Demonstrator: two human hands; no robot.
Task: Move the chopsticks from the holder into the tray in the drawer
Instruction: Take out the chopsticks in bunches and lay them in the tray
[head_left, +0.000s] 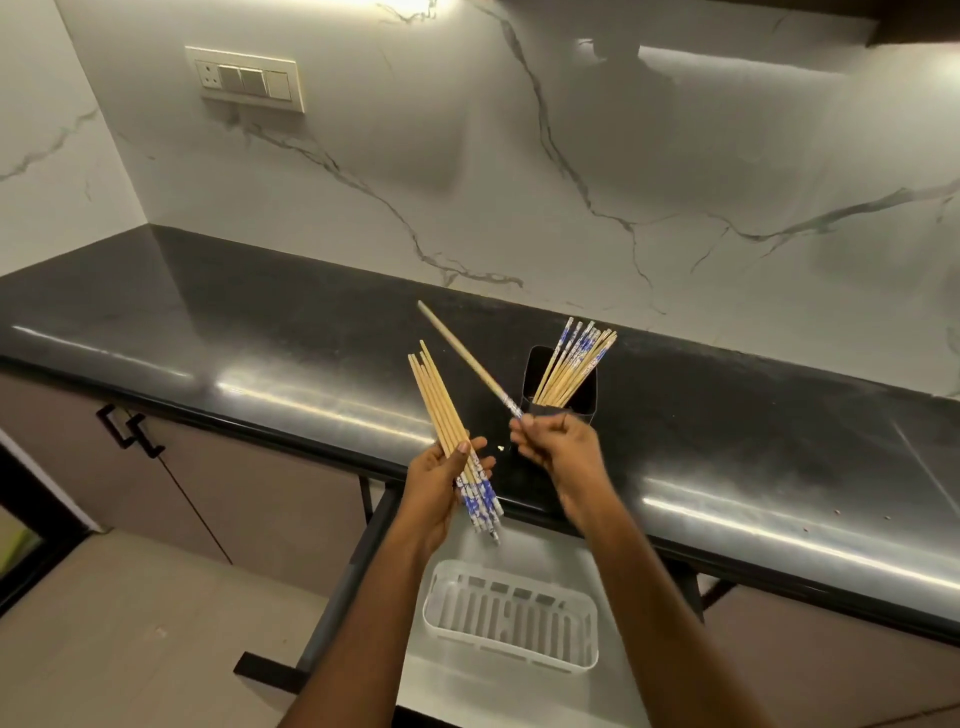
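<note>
While the left hand (441, 483) curls thumb and fingers round a bundle of chopsticks (441, 410), the right hand (558, 449) pinches a single chopstick (467, 358) by its patterned end between thumb and fingertips. The bundle's plain wooden tips fan up and to the left. Its blue-and-white printed ends point down over the open drawer (519, 540). That print is too small to tell whether it carries any writing.

The single chopstick slants up and left, its tip above the countertop (260, 322), between the bundle and the holder (584, 395). The right hand sits just in front of the holder, a black open-topped box standing near the counter's front edge. The remaining chopsticks (571, 364) lean to the right inside it, printed ends up.

Below both hands, the white slotted tray (431, 608) lies in the drawer, apart from every chopstick; the right forearm crosses its right corner.

Farther out, a switch plate (247, 80) is mounted on the veined marble wall (519, 182); any marking on it is too small to read. Black cabinet handles (127, 431) show under the counter at left.
</note>
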